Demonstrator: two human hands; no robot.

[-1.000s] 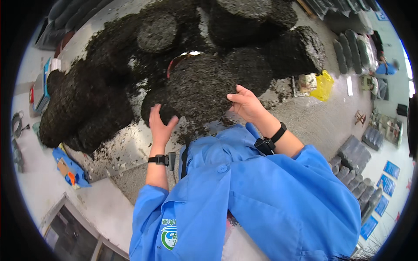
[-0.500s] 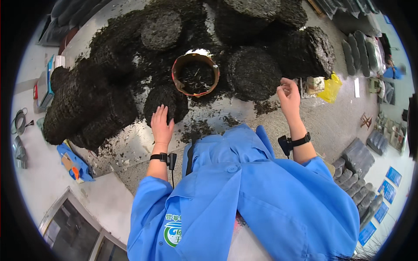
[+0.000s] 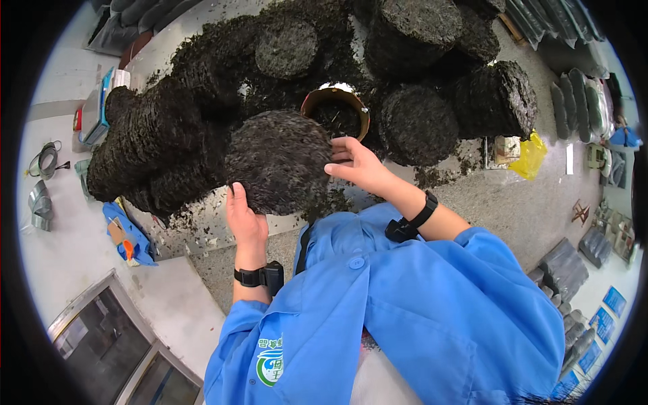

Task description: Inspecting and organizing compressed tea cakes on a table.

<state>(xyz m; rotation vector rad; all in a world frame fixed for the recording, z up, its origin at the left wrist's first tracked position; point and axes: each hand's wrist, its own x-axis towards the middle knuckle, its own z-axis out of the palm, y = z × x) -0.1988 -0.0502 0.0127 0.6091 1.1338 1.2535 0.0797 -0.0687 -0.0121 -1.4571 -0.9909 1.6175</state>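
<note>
A round, dark cake of dried seaweed (image 3: 280, 162) is raised in front of me, its broad face toward me. My left hand (image 3: 246, 219) grips its lower left edge, with the fingertips at the rim. At the right edge, the thumb and fingers of my right hand (image 3: 359, 164) close on the cake. Part of a round, open tub (image 3: 365, 125) with a brownish inner wall shows behind it, dark scraps inside. A stack of similar seaweed cakes (image 3: 418, 125) stands just right of the tub.
Long rolls of stacked seaweed cakes (image 3: 145, 145) lie at the left. More stacks (image 3: 412, 34) stand at the far right, and loose flakes cover the table (image 3: 216, 209). A yellow plastic bag (image 3: 530, 156) is beyond the right stacks. Blue cloth (image 3: 131, 233) lies at the left edge.
The seaweed cake has come up off the table into both hands. My right hand has moved left from beside the right stack to the cake's right edge. The view has shifted slightly.
</note>
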